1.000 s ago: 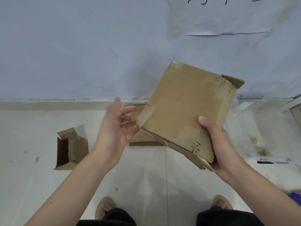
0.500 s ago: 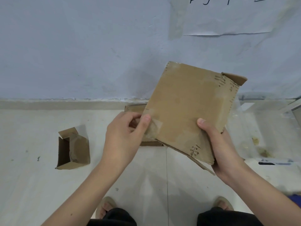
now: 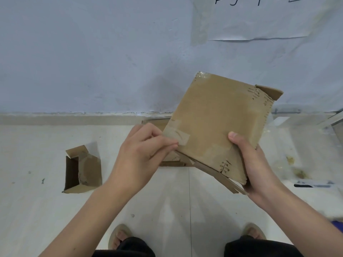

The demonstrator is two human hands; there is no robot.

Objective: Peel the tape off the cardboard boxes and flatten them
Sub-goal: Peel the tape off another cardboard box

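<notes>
Two hands [image 3: 143, 151] on unlabelled box [image 3: 213, 123]

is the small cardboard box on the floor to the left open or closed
Open. The small cardboard box lies on the floor with its dark inside showing and one flap folded outward at its far end.

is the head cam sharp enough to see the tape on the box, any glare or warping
Head view: sharp and evenly lit; the tape strip on the held box shows as a paler sheen by the left hand. Mild glare off the floor, soft shadow on the wall. Wide-angle stretching at the edges.
</notes>
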